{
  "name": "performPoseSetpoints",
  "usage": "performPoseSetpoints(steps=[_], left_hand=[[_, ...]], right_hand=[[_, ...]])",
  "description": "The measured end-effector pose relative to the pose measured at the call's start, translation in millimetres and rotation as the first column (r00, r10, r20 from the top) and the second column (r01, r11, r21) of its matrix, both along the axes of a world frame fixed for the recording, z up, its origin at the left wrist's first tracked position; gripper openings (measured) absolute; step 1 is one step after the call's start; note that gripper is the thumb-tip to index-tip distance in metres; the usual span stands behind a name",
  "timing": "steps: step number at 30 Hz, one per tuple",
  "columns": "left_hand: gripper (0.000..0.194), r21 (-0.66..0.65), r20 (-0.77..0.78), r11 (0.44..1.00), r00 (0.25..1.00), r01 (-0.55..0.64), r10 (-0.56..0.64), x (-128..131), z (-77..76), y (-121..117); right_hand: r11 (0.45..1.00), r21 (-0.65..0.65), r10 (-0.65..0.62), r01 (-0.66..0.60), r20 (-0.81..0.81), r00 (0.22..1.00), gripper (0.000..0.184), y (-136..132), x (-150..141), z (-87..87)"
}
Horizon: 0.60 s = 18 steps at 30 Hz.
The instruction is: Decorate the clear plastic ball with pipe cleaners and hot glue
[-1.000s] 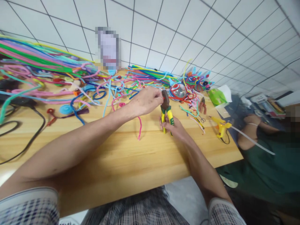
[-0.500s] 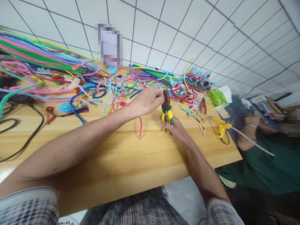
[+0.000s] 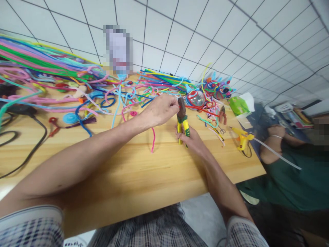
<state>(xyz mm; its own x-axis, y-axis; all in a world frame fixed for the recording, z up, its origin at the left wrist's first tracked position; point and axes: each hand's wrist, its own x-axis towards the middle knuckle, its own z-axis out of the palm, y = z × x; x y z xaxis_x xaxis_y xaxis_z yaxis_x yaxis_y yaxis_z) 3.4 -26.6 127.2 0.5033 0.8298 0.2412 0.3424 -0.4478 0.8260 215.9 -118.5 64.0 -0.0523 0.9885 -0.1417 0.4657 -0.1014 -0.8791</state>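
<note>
My right hand (image 3: 189, 135) is wrapped around pliers (image 3: 182, 120) with yellow and green handles, their dark jaws pointing up and away. Close against the jaws, my left hand (image 3: 164, 109) is closed in a pinch. A tiny red bit shows between its fingertips and the jaws; the rest of what it holds is hidden. Below the left wrist, a pink pipe cleaner (image 3: 153, 140) comes out from under the forearm. Just beyond that forearm sits a small pink coil (image 3: 133, 113).
Many pipe cleaners (image 3: 51, 65) cover the table's back and left. Right of the pliers are a clear ball with a red-blue rim (image 3: 196, 98), decorated figures (image 3: 221, 90), red-handled pliers (image 3: 222, 116), scissors (image 3: 221, 129) and a yellow glue gun (image 3: 242, 139). A person in green (image 3: 290, 171) sits at right.
Both hands and the pliers keep nearly the same pose. The whole view has shifted very slightly.
</note>
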Motion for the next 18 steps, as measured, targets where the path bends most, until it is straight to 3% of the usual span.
performPoseSetpoints(steps=[10, 18], left_hand=[[0.025, 0.015, -0.021, 1.0, 1.0, -0.002, 0.003, 0.6, -2.1, 2.1], [0.024, 0.058, 0.032, 0.997, 0.998, 0.05, -0.052, -0.1, -3.0, 3.8]], right_hand=[[0.998, 0.056, 0.005, -0.008, 0.047, 0.999, 0.042, 0.9, 2.0, -4.4], [0.99, 0.139, -0.036, 0.02, 0.114, 0.993, 0.027, 4.2, 0.2, -12.0]])
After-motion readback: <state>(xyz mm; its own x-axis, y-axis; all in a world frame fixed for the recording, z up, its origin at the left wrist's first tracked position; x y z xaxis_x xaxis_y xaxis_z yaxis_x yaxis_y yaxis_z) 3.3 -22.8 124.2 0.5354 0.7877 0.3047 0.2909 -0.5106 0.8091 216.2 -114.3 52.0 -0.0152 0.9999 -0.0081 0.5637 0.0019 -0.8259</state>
